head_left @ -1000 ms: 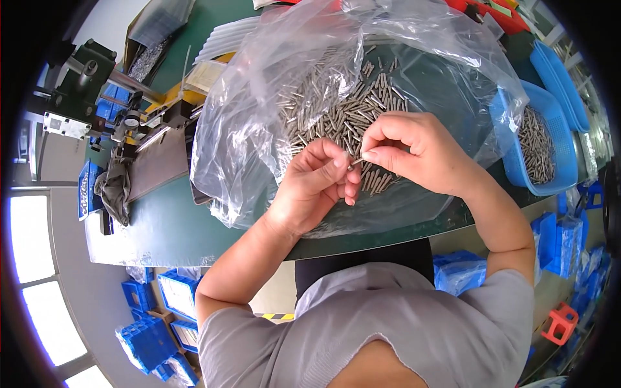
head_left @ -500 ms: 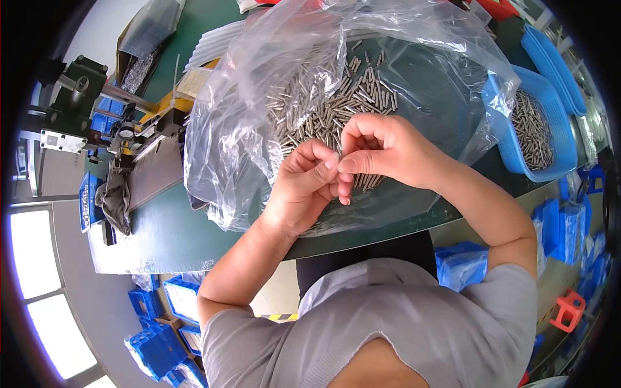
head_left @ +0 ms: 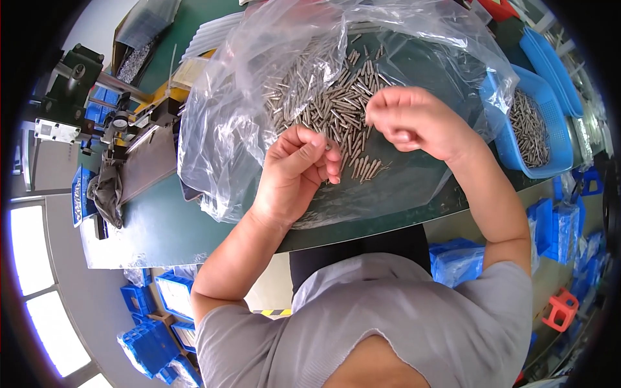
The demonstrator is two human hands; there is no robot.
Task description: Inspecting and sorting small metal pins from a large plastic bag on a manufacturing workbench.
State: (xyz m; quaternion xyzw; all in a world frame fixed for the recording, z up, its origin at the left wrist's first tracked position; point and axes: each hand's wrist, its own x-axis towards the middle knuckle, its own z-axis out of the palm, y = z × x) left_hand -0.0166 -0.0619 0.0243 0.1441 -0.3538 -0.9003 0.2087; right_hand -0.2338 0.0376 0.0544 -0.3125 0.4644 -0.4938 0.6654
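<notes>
My left hand is closed, thumb against fingers, with the end of a small metal pin showing at the fingertips. To its right, my right hand is raised apart from it, fingers curled inward and a little blurred; anything inside them is hidden. Beneath and beyond both hands lies a heap of slim metal pins on a large clear plastic bag. A short row of similar pins lies closer to me, some with thin tips pointing my way.
On the right stands a blue plastic basket holding many metal pins, with blue lids or trays behind it. A bench device with a dark green head occupies the left of the green table. A red stool is on the floor.
My hands have come apart: the right one moved up and to the right, away from the left. My left hand keeps its pinch. The row of pins near me is now uncovered.
</notes>
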